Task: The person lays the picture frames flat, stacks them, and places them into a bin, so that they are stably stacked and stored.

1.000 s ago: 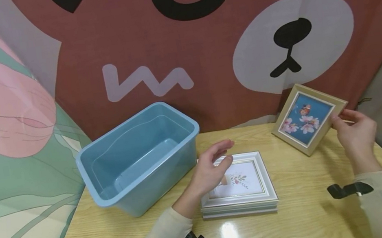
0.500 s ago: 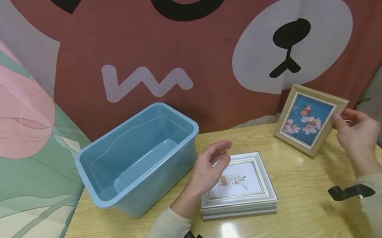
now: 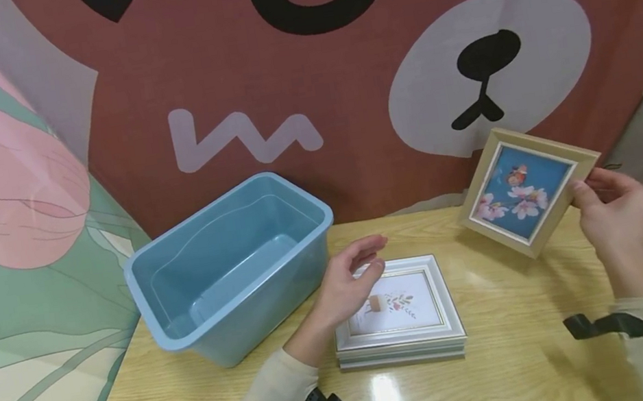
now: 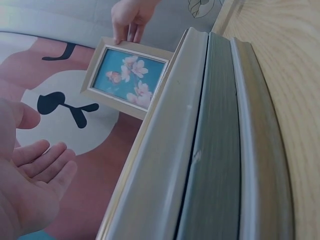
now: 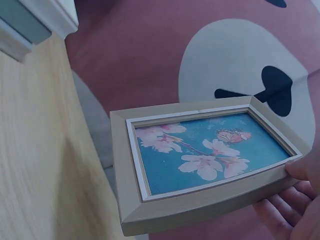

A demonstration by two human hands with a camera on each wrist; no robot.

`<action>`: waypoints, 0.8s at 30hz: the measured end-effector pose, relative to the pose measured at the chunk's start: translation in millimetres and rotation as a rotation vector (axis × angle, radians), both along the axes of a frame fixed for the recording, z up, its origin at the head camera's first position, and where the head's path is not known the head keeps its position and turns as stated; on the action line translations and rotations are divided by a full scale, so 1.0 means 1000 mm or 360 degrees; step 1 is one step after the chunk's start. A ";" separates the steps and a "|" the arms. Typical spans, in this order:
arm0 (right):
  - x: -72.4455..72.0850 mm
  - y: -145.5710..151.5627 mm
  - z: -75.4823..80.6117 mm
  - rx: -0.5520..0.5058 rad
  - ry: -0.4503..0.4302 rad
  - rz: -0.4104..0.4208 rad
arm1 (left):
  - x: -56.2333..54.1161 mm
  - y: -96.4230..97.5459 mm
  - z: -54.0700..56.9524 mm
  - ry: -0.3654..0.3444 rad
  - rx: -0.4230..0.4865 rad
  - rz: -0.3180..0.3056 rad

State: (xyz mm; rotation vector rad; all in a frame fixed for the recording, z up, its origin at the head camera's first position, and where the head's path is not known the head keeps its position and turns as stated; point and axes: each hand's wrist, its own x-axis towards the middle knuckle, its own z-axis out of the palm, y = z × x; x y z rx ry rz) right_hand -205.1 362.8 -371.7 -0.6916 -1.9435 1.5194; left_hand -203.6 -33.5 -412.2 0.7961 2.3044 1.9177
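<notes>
The beige rectangular picture frame with pink blossoms on blue (image 3: 524, 191) has risen and shifted rightward with the right hand (image 3: 622, 218), whose thumb and fingers pinch its edge above the light wood-grained table (image 3: 517, 337). The left hand (image 3: 348, 288), thumb apart from fingers, hovers by the silvery-white-topped frame stack (image 3: 407, 312).

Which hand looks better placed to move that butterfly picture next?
Probably the right hand: it grips the tan frame near a corner, while the left hand holds nothing and is near the stacked frames.
</notes>
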 end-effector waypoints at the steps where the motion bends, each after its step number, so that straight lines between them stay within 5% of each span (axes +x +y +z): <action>1: 0.001 0.000 0.001 -0.0003 0.0011 0.0005 | 0.000 0.000 0.000 0.0002 0.0001 0.0002; 24: 0.017 -0.024 0.027 0.0183 -0.0074 0.0069 | -0.003 -0.001 -0.001 0.0036 -0.0031 0.0026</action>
